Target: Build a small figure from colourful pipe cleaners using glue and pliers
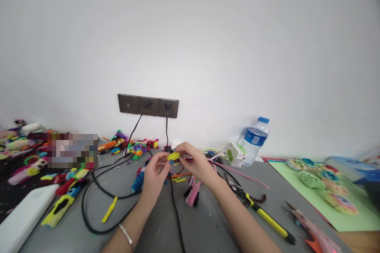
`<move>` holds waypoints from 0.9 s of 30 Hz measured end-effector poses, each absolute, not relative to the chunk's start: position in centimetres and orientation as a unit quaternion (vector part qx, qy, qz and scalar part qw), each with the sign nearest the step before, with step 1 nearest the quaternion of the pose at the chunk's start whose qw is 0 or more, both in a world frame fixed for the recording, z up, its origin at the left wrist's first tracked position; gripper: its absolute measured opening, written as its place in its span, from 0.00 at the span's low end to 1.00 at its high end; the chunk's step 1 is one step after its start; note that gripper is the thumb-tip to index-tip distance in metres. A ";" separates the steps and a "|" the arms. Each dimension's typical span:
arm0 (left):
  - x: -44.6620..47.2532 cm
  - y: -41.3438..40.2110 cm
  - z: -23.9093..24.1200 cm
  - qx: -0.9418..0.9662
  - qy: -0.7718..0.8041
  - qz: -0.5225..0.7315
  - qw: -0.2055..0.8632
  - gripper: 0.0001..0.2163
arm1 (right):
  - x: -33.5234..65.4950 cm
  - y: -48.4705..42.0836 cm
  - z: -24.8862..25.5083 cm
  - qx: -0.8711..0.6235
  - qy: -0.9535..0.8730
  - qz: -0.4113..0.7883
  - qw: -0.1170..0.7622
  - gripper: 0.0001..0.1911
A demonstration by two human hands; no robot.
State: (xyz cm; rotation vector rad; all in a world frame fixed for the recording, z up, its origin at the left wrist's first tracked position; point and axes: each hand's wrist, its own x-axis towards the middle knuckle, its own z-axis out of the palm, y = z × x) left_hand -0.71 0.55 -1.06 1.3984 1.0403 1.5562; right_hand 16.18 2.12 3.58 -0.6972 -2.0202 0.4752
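Note:
A short yellow fuzzy strip, like a piece of pipe cleaner point(173, 156), is held above the middle of the grey table. My left hand point(156, 168) pinches its left end, and my right hand point(194, 160) grips the other end with bent fingers. Just below my right hand lies a small pink fuzzy figure point(193, 193) with black parts. Left of my left wrist, another yellow strip point(109, 209) rests on the table. Blue fuzzy pieces point(137, 180) show beside my left hand, partly hidden by it.
Black cables point(89, 213) loop across the table from a wall socket point(148, 106). Yellow-black pliers point(267, 219) and pink-handled pliers point(314, 231) lie at right. A water bottle point(255, 140) leans near the wall. Colourful fuzzy figures point(63, 203) and a white slab point(28, 217) are at left.

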 end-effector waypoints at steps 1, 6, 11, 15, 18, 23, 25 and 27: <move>-0.7 0.6 -1.1 0.550 0.413 0.609 0.394 0.09 | 16.2 2.1 3.6 -0.283 -0.820 0.192 0.458 0.17; -0.8 0.6 -0.9 0.545 0.411 0.601 0.414 0.10 | 16.2 2.1 3.7 -0.282 -0.821 0.189 0.459 0.18; -0.7 0.6 -0.8 0.540 0.403 0.606 0.423 0.11 | 16.4 2.1 3.9 -0.289 -0.818 0.189 0.460 0.18; -0.7 0.6 -0.7 0.538 0.396 0.608 0.428 0.11 | 16.4 2.2 3.9 -0.293 -0.817 0.187 0.460 0.18; -0.7 0.5 -0.6 0.542 0.399 0.602 0.431 0.10 | 16.4 2.1 3.9 -0.294 -0.819 0.188 0.455 0.19; -0.8 0.7 -0.4 0.539 0.412 0.597 0.428 0.10 | 16.7 2.2 4.0 -0.302 -0.823 0.193 0.441 0.21; -0.9 0.8 -0.5 0.535 0.416 0.603 0.421 0.10 | 17.2 2.5 3.9 -0.315 -0.817 0.190 0.445 0.23; -1.0 0.9 -0.7 0.530 0.420 0.608 0.415 0.10 | 18.0 3.0 3.6 -0.344 -0.799 0.196 0.453 0.26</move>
